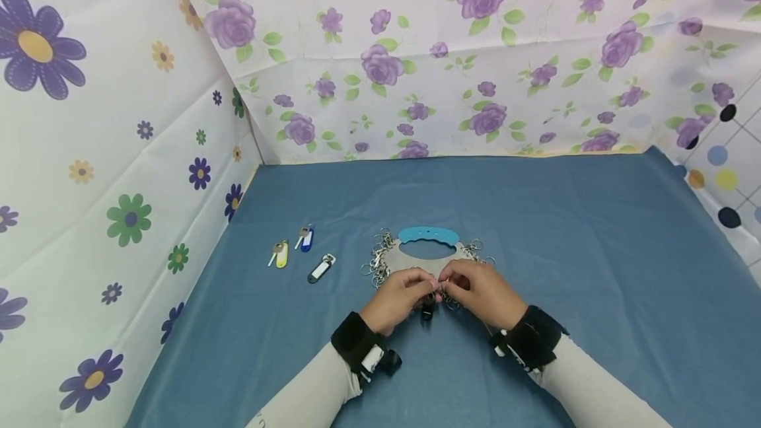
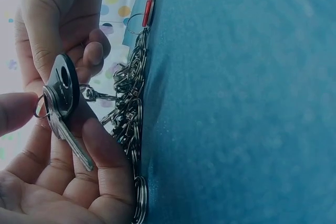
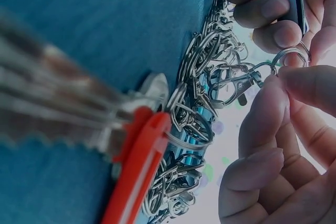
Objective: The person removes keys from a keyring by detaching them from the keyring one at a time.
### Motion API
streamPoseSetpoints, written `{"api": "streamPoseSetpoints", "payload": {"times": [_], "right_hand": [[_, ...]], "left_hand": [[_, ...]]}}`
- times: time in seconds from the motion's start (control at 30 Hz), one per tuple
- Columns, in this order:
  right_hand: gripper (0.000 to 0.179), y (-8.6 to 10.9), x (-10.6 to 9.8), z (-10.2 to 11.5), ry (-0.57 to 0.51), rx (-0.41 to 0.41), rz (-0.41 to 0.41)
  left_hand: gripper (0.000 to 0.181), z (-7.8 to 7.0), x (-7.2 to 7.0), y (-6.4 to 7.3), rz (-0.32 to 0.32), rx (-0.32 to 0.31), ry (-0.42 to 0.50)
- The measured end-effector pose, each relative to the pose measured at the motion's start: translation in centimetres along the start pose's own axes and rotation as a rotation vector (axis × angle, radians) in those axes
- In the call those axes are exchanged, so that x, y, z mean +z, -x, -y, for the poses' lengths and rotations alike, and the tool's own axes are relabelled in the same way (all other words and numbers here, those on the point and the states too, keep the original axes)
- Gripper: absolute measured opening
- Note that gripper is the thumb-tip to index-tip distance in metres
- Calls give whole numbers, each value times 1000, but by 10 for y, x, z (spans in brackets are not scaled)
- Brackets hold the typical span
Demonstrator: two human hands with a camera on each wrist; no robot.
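A grey metal plate point(image 1: 395, 259) with a light-blue handle point(image 1: 428, 235) lies on the cloth, its edge crowded with metal clasps and rings point(image 3: 202, 85). Over its near edge, my left hand point(image 1: 405, 294) holds a black key tag point(image 2: 67, 85) with a silver key point(image 2: 73, 142) hanging beside it. My right hand point(image 1: 484, 292) pinches a split ring point(image 3: 289, 56) between thumb and fingertip, close to a clasp. A red key tag point(image 3: 137, 174) and its key point(image 3: 58, 90) show blurred in the right wrist view; the hands hide part of the plate.
To the left on the blue cloth point(image 1: 594, 322) lie a yellow key tag point(image 1: 282, 254) with a key, a blue key tag point(image 1: 306, 240) with a key, and a black-edged key tag point(image 1: 321, 269). Flowered sheets point(image 1: 416, 51) rise behind and at the left.
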State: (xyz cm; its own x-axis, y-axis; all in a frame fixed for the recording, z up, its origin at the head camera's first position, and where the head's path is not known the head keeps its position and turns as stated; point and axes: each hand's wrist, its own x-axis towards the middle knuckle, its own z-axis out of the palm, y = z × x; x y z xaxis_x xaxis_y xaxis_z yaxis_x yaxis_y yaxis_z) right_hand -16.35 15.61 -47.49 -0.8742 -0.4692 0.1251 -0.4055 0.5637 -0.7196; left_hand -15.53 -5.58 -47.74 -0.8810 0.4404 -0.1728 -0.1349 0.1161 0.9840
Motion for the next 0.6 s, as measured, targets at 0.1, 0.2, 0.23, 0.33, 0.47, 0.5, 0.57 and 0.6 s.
{"api": "streamPoseSetpoints", "payload": {"times": [0.1,0.2,0.23,0.33,0.47,0.5,0.57,0.6], "right_hand": [[9,0,-1,0,-1,-9,-10],[9,1,-1,0,6,-18,-19],[9,1,-1,0,6,-22,-21],[10,1,-1,-1,15,-26,-34],[11,2,-1,-1,20,-20,-50],[11,2,-1,0,20,-17,-52],[10,2,-1,1,19,-14,-55],[10,3,-1,1,21,-13,-56]], "left_hand": [[26,0,0,-1,4,-4,21],[25,0,1,-1,6,0,40],[25,0,1,-1,7,-1,44],[24,0,1,-2,14,-4,50],[23,1,0,-2,26,-7,52],[23,1,0,-2,27,-7,52],[23,2,-1,-2,26,-5,43],[22,3,-1,-2,26,-7,37]]}}
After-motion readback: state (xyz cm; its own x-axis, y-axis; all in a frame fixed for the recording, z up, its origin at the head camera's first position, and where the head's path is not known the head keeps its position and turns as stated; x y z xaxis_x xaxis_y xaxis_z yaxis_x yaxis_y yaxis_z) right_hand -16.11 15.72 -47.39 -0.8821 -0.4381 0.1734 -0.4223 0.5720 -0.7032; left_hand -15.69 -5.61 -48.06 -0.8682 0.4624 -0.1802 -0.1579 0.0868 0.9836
